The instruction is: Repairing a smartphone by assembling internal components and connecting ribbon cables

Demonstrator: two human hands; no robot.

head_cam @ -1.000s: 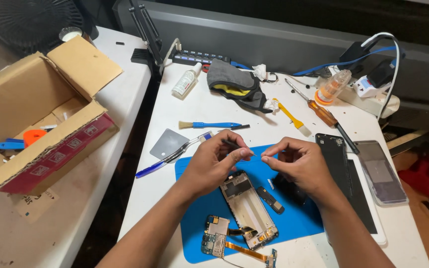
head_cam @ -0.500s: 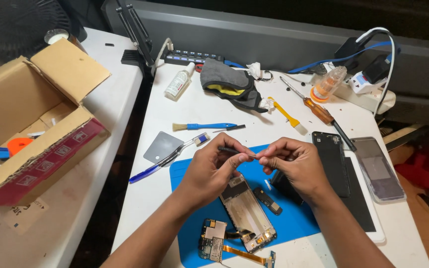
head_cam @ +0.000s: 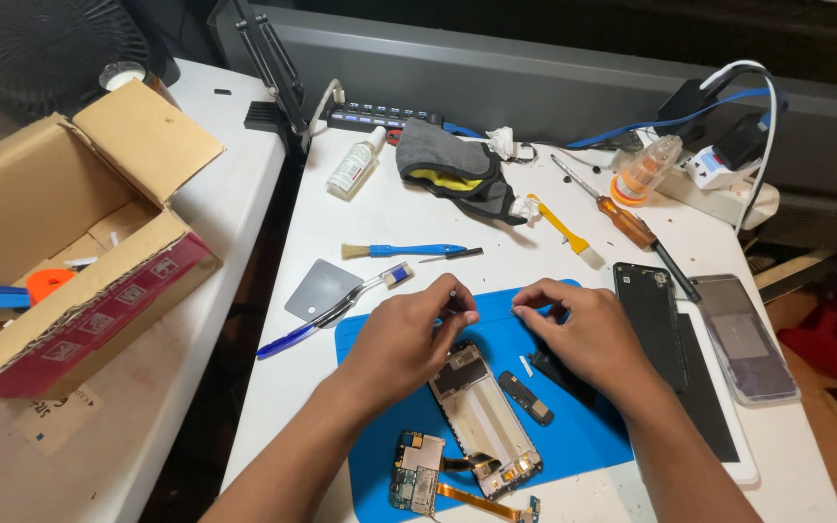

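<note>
Blue mat (head_cam: pixel 573 436) under both hands, left hand (head_cam: pixel 409 339) and right hand (head_cam: pixel 583 334), fingertips pinched

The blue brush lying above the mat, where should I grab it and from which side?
Probably take the blue brush by its long, slim handle, near the middle, pinching from above. It lies flat on the white table, bristles at its left end, the handle running right. The small dark tool lies just off its right end, so stay left of that.
</note>
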